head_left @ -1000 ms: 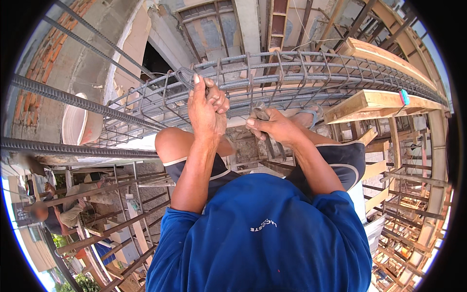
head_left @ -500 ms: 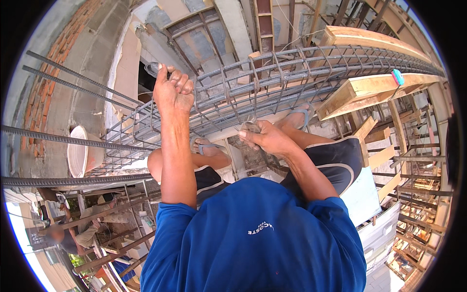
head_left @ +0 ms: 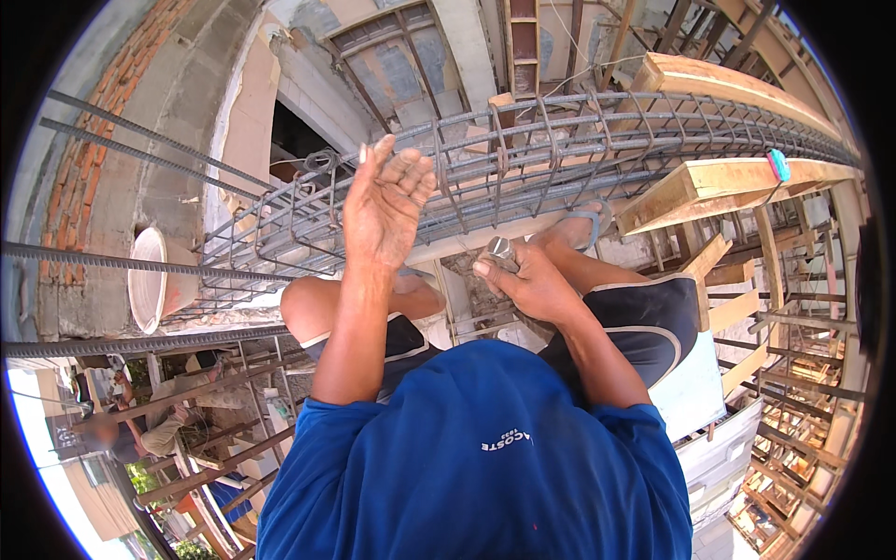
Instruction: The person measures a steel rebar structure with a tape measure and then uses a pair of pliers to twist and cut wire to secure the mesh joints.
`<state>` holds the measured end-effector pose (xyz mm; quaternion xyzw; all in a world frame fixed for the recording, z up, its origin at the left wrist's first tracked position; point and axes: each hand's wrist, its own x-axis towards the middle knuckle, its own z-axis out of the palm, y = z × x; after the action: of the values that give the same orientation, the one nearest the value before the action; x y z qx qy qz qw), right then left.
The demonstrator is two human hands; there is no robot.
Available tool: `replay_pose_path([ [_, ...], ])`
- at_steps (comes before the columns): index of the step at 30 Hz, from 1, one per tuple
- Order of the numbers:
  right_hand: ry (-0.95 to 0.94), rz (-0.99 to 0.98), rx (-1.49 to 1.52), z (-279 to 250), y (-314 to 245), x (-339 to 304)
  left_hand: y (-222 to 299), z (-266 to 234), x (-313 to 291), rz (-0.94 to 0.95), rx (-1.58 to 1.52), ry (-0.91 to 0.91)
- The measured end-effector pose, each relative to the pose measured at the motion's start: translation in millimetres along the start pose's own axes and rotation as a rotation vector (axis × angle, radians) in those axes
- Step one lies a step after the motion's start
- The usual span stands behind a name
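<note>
My left hand (head_left: 385, 205) is raised over the steel rebar cage (head_left: 467, 173), palm showing and fingers apart, with nothing in it. Just left of it, a small coil of thin wire (head_left: 322, 161) lies against the cage's upper bars. My right hand (head_left: 534, 280) is closed round a metal hand tool (head_left: 501, 248) between my knees. The tool's shiny blunt head sticks out past the thumb; my grip covers much of the rest, so its exact kind is unclear.
A whitish bucket (head_left: 161, 280) stands left beside the cage. Long loose rebars (head_left: 140, 262) cross the left side. Timber formwork (head_left: 728, 187) lies to the right, with a blue-and-pink item (head_left: 777, 166) on it. Another person (head_left: 163, 434) is lower left, among scaffolding poles.
My left hand has gone from a closed fist to spread fingers. The wire coil now sits lower, against the cage. The right hand has turned slightly, showing the tool's head more clearly.
</note>
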<state>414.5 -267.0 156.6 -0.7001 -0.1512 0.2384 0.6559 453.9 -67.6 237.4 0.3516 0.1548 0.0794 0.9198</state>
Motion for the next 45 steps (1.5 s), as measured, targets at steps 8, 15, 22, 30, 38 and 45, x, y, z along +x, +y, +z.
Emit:
replay_pose_path([
  [8, -0.050, -0.120, -0.367, -3, 14, -25, -40, -77, -55, -0.191, -0.159, -0.108],
  [15, -0.066, -0.218, -0.555, 0, 39, -29, -44, -101, -58, -0.171, -0.202, 0.014],
  [22, -0.027, -0.164, -0.709, 0, 33, -32, -59, -112, -62, -0.218, -0.134, 0.179],
  [30, -0.087, -0.255, -0.775, -6, 35, -37, -51, -120, -107, -0.052, 1.610, -0.291],
  [38, -0.172, -0.238, -0.802, -11, 16, -39, -70, -129, -83, 0.066, 1.315, -0.805],
  [45, -0.184, -0.351, -0.789, -32, 16, -38, -67, -122, -84, 0.128, 1.397, -0.854],
])
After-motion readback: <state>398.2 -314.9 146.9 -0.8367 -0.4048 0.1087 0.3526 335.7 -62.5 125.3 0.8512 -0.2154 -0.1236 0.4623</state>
